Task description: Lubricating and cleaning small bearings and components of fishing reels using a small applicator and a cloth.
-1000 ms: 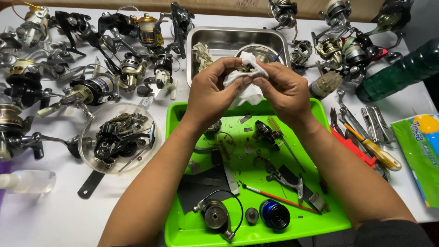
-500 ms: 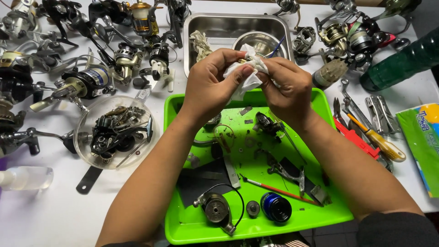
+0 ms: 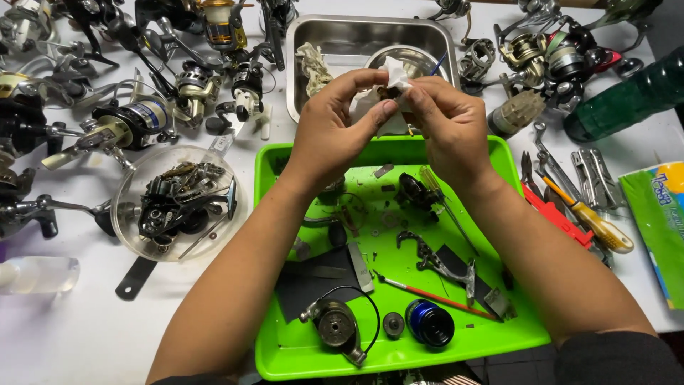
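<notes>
Small part in a tissue, over the far edge of the tray.

My left hand (image 3: 333, 128) and right hand (image 3: 447, 122) pinch a crumpled white tissue (image 3: 376, 100) wrapped around a small dark part (image 3: 391, 93), above the green tray (image 3: 285, 349).

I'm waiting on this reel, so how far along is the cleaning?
Done: one reel lies stripped into parts on the green tray, among them a blue spool. In hand: the left hand and right hand pinch a small part in a white tissue. Left: the tray's parts lie unassembled, and many whole reels wait on the table.
</notes>
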